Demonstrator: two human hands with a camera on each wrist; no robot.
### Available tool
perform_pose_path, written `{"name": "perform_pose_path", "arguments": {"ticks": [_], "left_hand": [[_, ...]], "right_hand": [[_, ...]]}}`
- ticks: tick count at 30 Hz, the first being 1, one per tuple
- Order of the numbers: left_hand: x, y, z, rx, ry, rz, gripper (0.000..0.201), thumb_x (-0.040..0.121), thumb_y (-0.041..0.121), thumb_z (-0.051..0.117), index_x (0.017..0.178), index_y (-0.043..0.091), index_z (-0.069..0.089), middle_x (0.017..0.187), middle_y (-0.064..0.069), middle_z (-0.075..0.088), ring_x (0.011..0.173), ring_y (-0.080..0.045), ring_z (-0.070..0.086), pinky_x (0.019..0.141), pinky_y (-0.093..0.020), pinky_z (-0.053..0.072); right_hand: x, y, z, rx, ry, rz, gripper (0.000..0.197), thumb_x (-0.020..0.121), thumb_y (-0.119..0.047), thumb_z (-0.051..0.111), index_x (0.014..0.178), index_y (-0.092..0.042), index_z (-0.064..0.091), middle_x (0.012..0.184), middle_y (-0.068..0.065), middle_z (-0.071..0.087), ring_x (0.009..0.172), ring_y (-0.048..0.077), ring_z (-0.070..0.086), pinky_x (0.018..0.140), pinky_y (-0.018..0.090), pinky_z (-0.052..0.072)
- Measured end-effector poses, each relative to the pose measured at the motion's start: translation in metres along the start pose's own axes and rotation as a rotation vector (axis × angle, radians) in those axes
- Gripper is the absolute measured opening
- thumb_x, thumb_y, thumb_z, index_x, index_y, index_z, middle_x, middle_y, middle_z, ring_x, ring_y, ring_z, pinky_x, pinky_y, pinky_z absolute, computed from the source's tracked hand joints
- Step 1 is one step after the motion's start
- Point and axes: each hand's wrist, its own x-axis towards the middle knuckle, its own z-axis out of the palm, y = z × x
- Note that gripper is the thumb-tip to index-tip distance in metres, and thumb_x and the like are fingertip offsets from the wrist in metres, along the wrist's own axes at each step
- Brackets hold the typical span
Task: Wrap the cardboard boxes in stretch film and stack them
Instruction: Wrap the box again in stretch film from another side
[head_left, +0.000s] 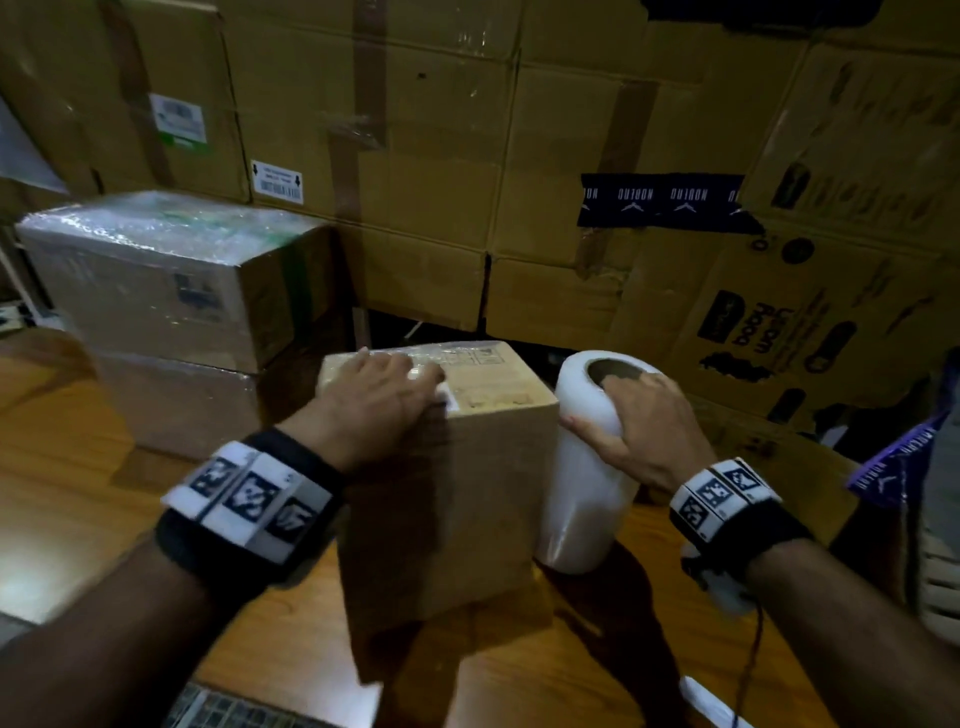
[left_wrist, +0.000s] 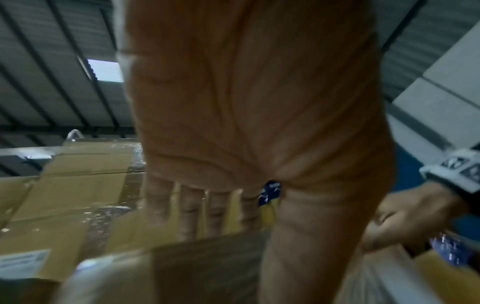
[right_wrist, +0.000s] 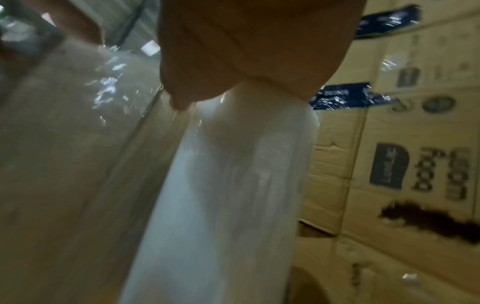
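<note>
A small brown cardboard box (head_left: 457, 467) is seen upright on the wooden counter (head_left: 67, 499), in the middle and close to the person. Its top carries a white label, and a thin shiny layer of film is visible on the top and the near side (how far the film goes around cannot be told). The left hand (head_left: 371, 395) is laid flat on the top of this box, with the fingers nearly straight and spread. Just beside the box, on its right, a white roll of stretch film (head_left: 587, 467) is held upright: the right hand (head_left: 652, 436) is closed around its upper end, with the fingers at the brown core opening and the thumb on the side.

Two wrapped boxes (head_left: 171, 296) are counted at the left, one stacked on the other, both covered with glossy film. So three small boxes and one roll are seen.

Behind the counter, a wall of large cartons (head_left: 441, 171) is stacked, some closed with brown tape and one with dark printed tape (head_left: 660, 200). The room is dim; a ribbed metal roof is shown in the left wrist view.
</note>
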Motion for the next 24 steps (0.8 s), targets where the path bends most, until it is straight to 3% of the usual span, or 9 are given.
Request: {"name": "perform_pose_path", "arguments": {"ticks": [2,4,7,9,12,14,17,21,24], "left_hand": [[0.015,0.040,-0.002,-0.038,0.018,-0.012,0.077,0.106,0.046,0.048,0.165,0.024,0.005,0.169,-0.022,0.009,0.155,-0.035,0.020,0.125,-0.046,0.021],[0.038,0.076,0.007,-0.060,0.054,0.028,0.089,0.099,0.060,0.054,0.166,0.031,0.002,0.170,-0.023,0.001,0.154,-0.039,0.018,0.123,-0.050,0.023],[0.067,0.102,0.023,-0.026,0.026,-0.026,0.094,0.088,0.076,0.057,0.161,0.033,0.017,0.165,-0.021,0.021,0.146,-0.041,0.031,0.116,-0.054,0.032],[0.072,0.106,0.027,-0.042,0.115,-0.071,0.081,0.086,0.080,0.055,0.146,0.030,0.032,0.145,-0.015,0.043,0.129,-0.036,0.047,0.104,-0.051,0.042],[0.066,0.110,0.035,-0.091,0.241,-0.036,0.060,0.093,0.073,0.048,0.129,0.026,0.042,0.124,-0.010,0.049,0.109,-0.029,0.055,0.090,-0.045,0.050],[0.057,0.111,0.038,-0.128,0.284,0.012,0.050,0.098,0.063,0.049,0.130,0.024,0.044,0.124,-0.010,0.049,0.106,-0.027,0.056,0.088,-0.042,0.051],[0.042,0.104,0.040,-0.151,0.334,0.081,0.043,0.099,0.053,0.053,0.128,0.023,0.047,0.123,-0.009,0.051,0.098,-0.026,0.059,0.080,-0.038,0.052],[0.020,0.087,0.034,-0.189,0.393,0.187,0.038,0.094,0.057,0.053,0.114,0.024,0.049,0.108,-0.001,0.051,0.081,-0.019,0.056,0.068,-0.035,0.050],[0.018,0.083,0.033,-0.220,0.396,0.083,0.067,0.086,0.073,0.052,0.126,0.020,0.049,0.111,0.000,0.054,0.092,-0.020,0.056,0.077,-0.036,0.047]], "right_hand": [[0.000,0.004,-0.001,0.037,-0.017,-0.013,0.058,0.094,-0.074,0.038,0.101,-0.021,0.060,0.098,0.003,0.067,0.092,0.027,0.061,0.094,0.046,0.046],[0.000,0.008,-0.005,0.086,-0.081,-0.047,0.055,0.089,-0.067,0.045,0.110,-0.019,0.058,0.101,0.002,0.064,0.094,0.027,0.057,0.094,0.046,0.045],[0.000,0.018,-0.015,0.124,-0.242,-0.090,0.052,0.077,-0.064,0.044,0.105,-0.020,0.052,0.096,0.000,0.054,0.092,0.023,0.049,0.088,0.044,0.044],[0.000,0.026,-0.021,0.136,-0.325,-0.146,0.063,0.076,-0.063,0.040,0.116,-0.016,0.053,0.105,0.003,0.054,0.100,0.024,0.047,0.087,0.039,0.040],[-0.001,0.033,-0.029,0.150,-0.405,-0.222,0.058,0.091,-0.055,0.051,0.129,-0.011,0.052,0.114,0.006,0.053,0.107,0.023,0.045,0.088,0.029,0.027],[0.000,0.035,-0.034,0.151,-0.430,-0.225,0.050,0.098,-0.048,0.060,0.135,-0.016,0.051,0.123,0.004,0.056,0.114,0.021,0.046,0.094,0.032,0.032],[0.008,0.025,-0.031,0.004,-0.338,-0.184,0.056,0.097,-0.066,0.050,0.130,-0.021,0.056,0.119,0.002,0.065,0.107,0.022,0.058,0.096,0.039,0.043],[0.016,-0.004,-0.018,-0.152,-0.204,-0.092,0.101,0.076,-0.099,0.009,0.111,-0.018,0.060,0.101,0.005,0.071,0.086,0.025,0.064,0.083,0.041,0.051],[0.010,-0.002,-0.015,0.017,-0.177,-0.086,0.091,0.081,-0.096,0.027,0.114,-0.018,0.060,0.110,0.005,0.068,0.095,0.025,0.062,0.090,0.041,0.050]]}}
